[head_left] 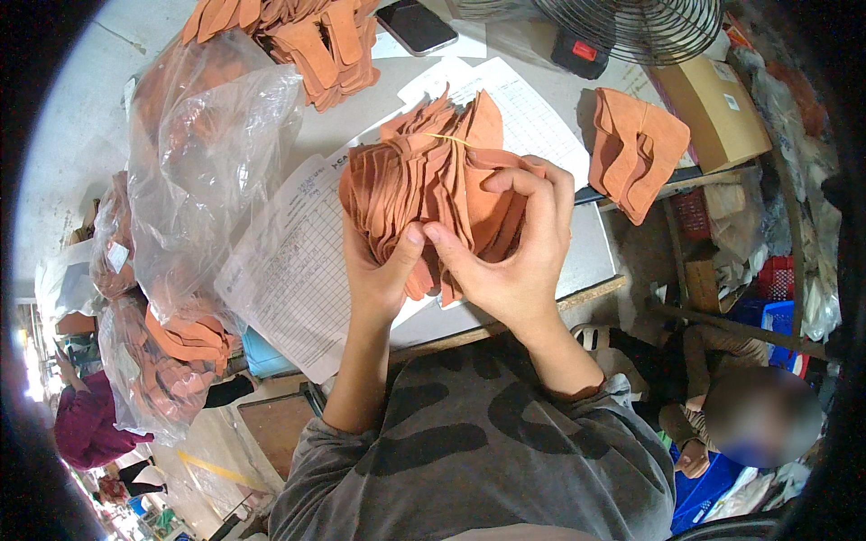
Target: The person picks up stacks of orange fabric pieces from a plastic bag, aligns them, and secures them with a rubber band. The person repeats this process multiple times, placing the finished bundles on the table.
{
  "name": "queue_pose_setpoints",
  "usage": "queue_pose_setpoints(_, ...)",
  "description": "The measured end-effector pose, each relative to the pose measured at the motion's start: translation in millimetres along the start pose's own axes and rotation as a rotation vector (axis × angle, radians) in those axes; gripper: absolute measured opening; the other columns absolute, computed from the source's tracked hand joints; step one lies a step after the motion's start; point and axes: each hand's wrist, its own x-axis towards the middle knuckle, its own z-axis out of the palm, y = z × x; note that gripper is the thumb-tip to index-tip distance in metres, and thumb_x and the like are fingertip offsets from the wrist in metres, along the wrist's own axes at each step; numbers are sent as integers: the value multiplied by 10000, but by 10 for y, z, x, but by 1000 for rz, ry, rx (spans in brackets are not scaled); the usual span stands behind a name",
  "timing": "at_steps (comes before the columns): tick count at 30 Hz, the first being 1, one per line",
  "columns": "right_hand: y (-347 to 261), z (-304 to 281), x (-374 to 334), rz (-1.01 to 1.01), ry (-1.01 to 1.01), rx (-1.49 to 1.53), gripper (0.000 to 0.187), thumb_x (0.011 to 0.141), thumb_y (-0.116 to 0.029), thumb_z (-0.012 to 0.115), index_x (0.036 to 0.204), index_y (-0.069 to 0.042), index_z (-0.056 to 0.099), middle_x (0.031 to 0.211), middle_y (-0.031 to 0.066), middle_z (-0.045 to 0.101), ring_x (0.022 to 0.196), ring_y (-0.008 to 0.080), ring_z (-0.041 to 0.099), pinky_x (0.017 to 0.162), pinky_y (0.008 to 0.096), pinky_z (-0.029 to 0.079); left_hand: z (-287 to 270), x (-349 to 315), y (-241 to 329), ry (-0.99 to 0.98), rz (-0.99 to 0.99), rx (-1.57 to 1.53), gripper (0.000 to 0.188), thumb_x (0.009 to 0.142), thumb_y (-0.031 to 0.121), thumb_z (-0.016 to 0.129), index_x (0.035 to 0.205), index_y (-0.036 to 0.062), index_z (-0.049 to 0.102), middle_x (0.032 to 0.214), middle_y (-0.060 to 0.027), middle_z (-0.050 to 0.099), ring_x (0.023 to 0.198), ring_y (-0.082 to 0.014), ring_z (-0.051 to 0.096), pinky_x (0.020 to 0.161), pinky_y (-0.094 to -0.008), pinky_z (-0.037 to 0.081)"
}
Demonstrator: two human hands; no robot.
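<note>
A thick bundle of orange-brown leather pieces (406, 180) is held in both hands above the table, with a thin yellow rubber band around its upper part. My left hand (374, 266) wraps the bundle's left side, thumb laid along the front. From the right, my right hand (519, 252) grips it with bent fingers over the top edge and the thumb on the front, close to the left thumb. The pieces fan out between the thumbs. Most of my left fingers are hidden behind the bundle. Printed paper forms (293, 270) lie on the table under my hands.
A smaller leather stack (636, 149) lies at the table's right edge. Clear plastic bags (212, 171) and a leather pile (329, 54) occupy the left and back. A phone (417, 25), a wire fan guard (631, 22) and a cardboard box (717, 113) stand beyond. Other people are nearby.
</note>
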Motion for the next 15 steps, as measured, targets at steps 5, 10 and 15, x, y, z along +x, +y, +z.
queue_pose_setpoints(5, 18, -30, -6, 25, -11, 50, 582, 697, -192, 959, 1143, -47, 614, 1196, 186, 547, 1138, 358, 560, 957, 442, 498, 47, 24, 46, 24, -23, -18, 762, 986, 80, 738, 1606, -27, 307, 1514, -152, 518, 1359, -222, 545, 1153, -383, 431)
queue_pose_setpoints(10, 31, -86, -29, 2, -38, 51, 477, 763, -152, 893, 1145, -38, 631, 1185, 201, 542, 1126, 357, 571, 943, 433, 500, 62, 36, 73, 19, -29, 16, 746, 994, 95, 728, 1601, -32, 314, 1518, -156, 514, 1369, -226, 536, 1163, -385, 420)
queue_pose_setpoints(15, 97, -14, -29, 76, 11, 213, 298, 861, -62, 769, 1119, -21, 626, 1232, 217, 553, 1139, 357, 569, 941, 430, 490, 61, 40, 63, 22, -11, 14, 711, 1019, 126, 699, 1598, -35, 318, 1523, -159, 513, 1371, -230, 538, 1166, -387, 419)
